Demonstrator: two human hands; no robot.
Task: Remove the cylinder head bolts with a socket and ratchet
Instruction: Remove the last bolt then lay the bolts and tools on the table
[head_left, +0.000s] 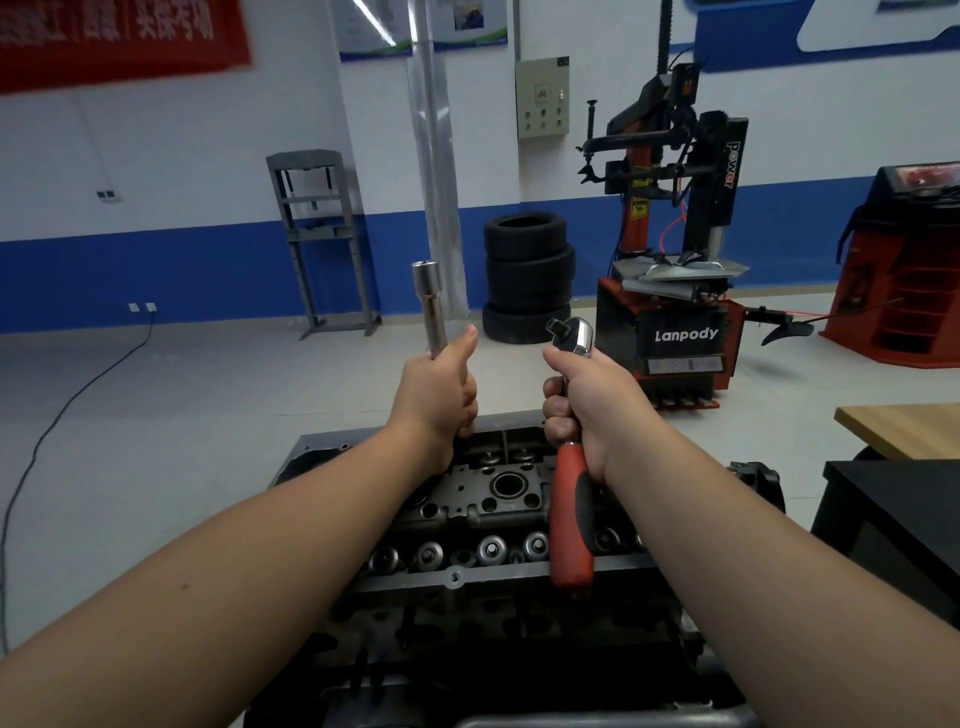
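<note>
The black and red tyre machine (675, 249) by the far wall has white words on it: "Lanpody" on its front and "power" up its tall post. A red banner (119, 36) in the top left corner of the wall has big letters, but they are too blurry to read.

Two hands are held up above the cylinder head (483, 499). The left hand (439, 397) is curled tight around the low end of one long silver socket (430, 306), which stands up straight. The right hand (592, 400) grips one ratchet (569, 467) just under its shiny head. The ratchet's square drive points toward the socket, and the two tools are near but apart. Its red and black handle hangs down over the right side of the cylinder head.

Along the near edge of the cylinder head sit about five round valve springs (491, 551) in a row; the arms may hide more. I cannot make out the head bolts. The bottom of the engine is dark and cut off.

Three black tyres (527, 275) are stacked by the wall. One grey press frame (317, 239) stands to their left.
</note>
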